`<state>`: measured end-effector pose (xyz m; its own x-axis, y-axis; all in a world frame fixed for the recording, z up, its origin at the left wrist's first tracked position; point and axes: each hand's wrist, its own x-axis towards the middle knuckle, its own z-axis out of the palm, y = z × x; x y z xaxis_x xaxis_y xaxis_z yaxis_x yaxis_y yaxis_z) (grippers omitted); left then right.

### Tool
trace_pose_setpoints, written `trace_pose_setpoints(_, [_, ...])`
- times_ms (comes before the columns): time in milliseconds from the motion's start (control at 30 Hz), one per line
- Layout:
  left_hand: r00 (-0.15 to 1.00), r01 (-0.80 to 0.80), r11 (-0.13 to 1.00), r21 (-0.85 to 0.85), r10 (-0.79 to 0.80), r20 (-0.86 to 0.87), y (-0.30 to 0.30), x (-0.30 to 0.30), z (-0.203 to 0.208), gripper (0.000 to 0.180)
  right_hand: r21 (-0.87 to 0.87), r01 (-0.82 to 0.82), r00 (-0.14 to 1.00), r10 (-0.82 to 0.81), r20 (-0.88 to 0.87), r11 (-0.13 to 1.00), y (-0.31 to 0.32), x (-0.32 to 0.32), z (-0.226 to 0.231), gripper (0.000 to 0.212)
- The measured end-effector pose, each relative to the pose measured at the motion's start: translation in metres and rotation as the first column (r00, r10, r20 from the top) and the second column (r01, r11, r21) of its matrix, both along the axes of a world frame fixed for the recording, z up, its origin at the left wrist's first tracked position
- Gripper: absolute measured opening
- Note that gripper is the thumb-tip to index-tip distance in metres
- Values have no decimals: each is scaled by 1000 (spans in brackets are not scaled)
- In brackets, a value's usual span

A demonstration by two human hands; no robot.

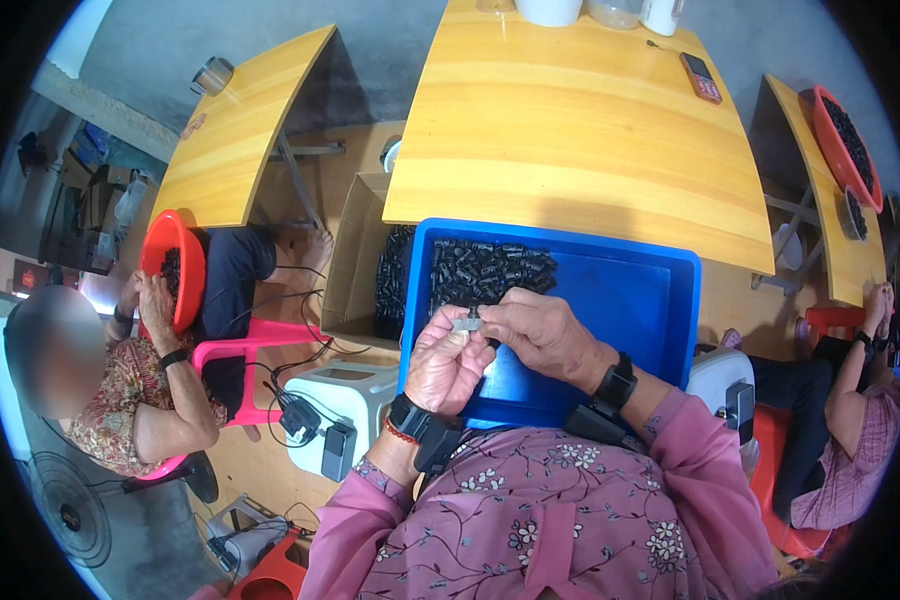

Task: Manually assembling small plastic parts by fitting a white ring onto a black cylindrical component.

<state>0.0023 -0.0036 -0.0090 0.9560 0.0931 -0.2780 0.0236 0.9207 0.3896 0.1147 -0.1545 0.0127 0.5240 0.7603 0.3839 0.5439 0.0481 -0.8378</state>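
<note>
Over the blue tray (630, 340), my two hands meet around a small part. My left hand (445, 360) is closed, pinching a small grey block (465, 325) between thumb and fingers. Closed beside it, my right hand (545, 335) has its fingertips at the same block, where a bit of black shows; whether that is a separate piece I cannot tell. Small black plastic parts (490, 270) lie heaped in the left and far part of the tray, just beyond my hands.
A wooden table (580, 120) stands beyond the tray, with a handheld device (701, 78) on it. A cardboard box (355, 250) of black parts is left of the tray. People with red basins (192, 270) sit on both sides. Cables hang near a white stool (320, 400).
</note>
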Motion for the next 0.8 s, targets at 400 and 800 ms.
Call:
trace_pose_setpoints(400, [990, -88, 996, -7, 87, -109, -4, 0, 6, 15, 20, 24, 1000, -24, 3, 1000, -2, -3, 1, 23])
trace_pose_setpoints(800, [998, -55, 998, 18, 56, -41, -4, 0, 6, 12, -18, 17, 996, -16, 93, 1000, 1, -4, 0, 23])
